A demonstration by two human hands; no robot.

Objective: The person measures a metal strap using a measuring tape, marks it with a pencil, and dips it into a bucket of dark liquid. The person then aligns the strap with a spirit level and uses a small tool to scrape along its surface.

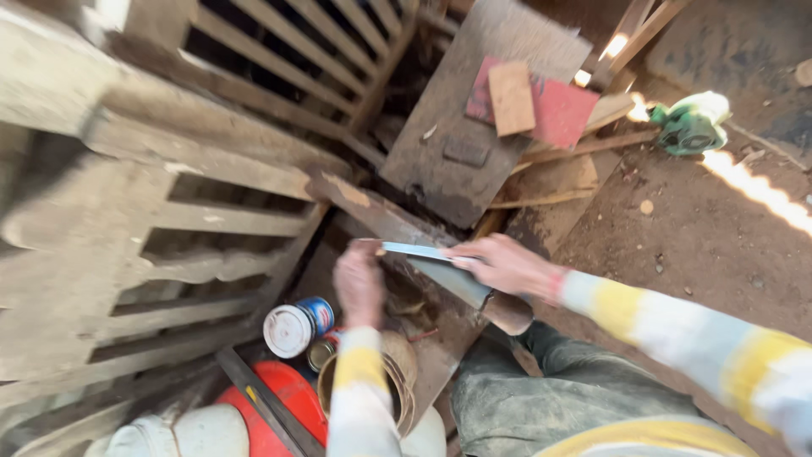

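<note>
Handsaw blade held at both ends
Right hand (499, 264) and left hand (359, 283) both grip the handsaw (444, 272); beside them a capped white can (296, 326), contents hidden.

Both hands close together, left (359, 283) fisted, right (501, 264) gripping.

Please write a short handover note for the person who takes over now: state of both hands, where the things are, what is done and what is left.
Left hand: closed on the far end of the blade, over the plank.
Right hand: on the blade near its wooden handle; whether it grips is too blurred to tell.
Things: the plank runs slanted between the wooden frames and the knees. A tin, a smaller can and a roll lie below the left hand.
Done: blade is at the plank.
Left: no cut or shaving mark can be seen; the frame is blurred.
</note>
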